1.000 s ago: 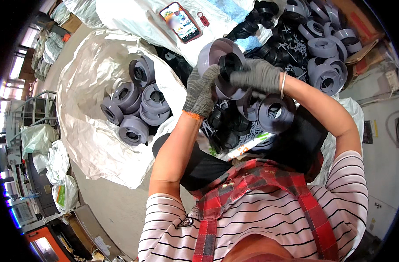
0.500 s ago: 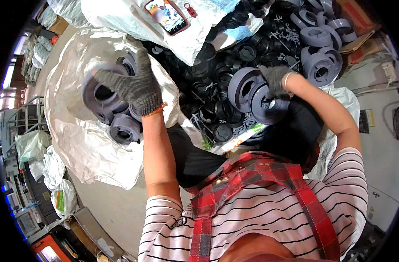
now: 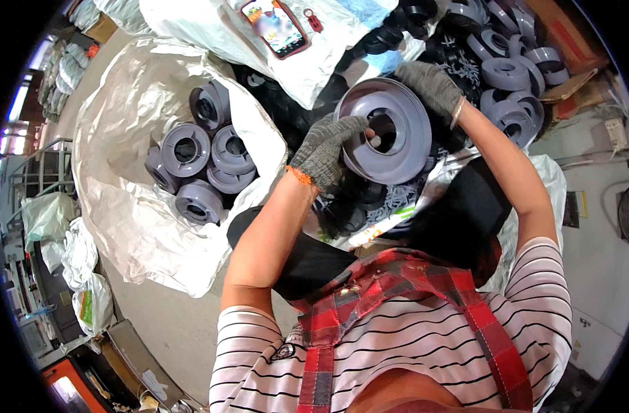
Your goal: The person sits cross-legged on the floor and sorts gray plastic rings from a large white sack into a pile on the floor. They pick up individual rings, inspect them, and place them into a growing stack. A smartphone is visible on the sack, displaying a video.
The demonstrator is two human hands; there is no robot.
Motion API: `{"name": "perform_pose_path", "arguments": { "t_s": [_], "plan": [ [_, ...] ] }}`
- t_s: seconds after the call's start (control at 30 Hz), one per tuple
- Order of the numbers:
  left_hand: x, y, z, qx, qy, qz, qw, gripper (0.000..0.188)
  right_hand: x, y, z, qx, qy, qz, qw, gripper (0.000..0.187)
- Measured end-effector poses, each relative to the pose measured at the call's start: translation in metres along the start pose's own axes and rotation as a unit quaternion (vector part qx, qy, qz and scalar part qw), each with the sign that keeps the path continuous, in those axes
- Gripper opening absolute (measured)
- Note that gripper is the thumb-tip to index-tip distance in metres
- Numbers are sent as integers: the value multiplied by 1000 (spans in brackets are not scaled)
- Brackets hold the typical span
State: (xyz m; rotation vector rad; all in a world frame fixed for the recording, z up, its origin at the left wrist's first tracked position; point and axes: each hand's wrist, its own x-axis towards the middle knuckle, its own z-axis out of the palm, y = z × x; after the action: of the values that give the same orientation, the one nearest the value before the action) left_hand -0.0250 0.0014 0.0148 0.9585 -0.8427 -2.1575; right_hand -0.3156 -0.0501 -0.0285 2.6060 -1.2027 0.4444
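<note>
While the round grey ring (image 3: 405,164) sits between both hands, with no long axis to it, the left hand (image 3: 332,146) has its grip closed over the left wall, fingertips at the hole; the right hand (image 3: 431,89) is at the upper-right rim, its hold unclear. Half a second ago the left hand was over the white sack (image 3: 139,241).

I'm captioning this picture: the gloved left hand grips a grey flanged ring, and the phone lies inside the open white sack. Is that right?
Not quite: the phone lies outside the open white sack, on white sheeting near the top of the head view. The rest stands: the gloved left hand grips a grey flanged ring.
</note>
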Motion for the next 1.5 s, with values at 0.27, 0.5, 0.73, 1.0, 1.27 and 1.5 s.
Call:
{"name": "perform_pose_path", "arguments": {
  "t_s": [0.27, 0.5, 0.73, 1.0, 1.27, 1.5],
  "plan": [
    [3, 18, -24, -6, 134, 113, 984, 24, 34, -6, 90, -33, -270, 324, 906, 44],
    [5, 9, -23, -1, 118, 84, 989, 27, 35, 7, 51, 80, -47, 378, 921, 33],
    [7, 0, -15, -119, -8, 73, 990, 36, 62, -87, -39, 258, -75, 213, 939, 45],
    [-9, 16, -19, 20, 27, 61, 998, 35, 59, -119, -60, 189, -126, 162, 960, 84],
    [-21, 21, -20, -46, -27, 50, 997, 36, 65, -122, -82, 230, -129, 50, 963, 80],
    [-13, 13, -16, -2, -32, 147, 989, 42, 56, -95, -50, 624, -274, 441, 584, 76]
  ]
}}
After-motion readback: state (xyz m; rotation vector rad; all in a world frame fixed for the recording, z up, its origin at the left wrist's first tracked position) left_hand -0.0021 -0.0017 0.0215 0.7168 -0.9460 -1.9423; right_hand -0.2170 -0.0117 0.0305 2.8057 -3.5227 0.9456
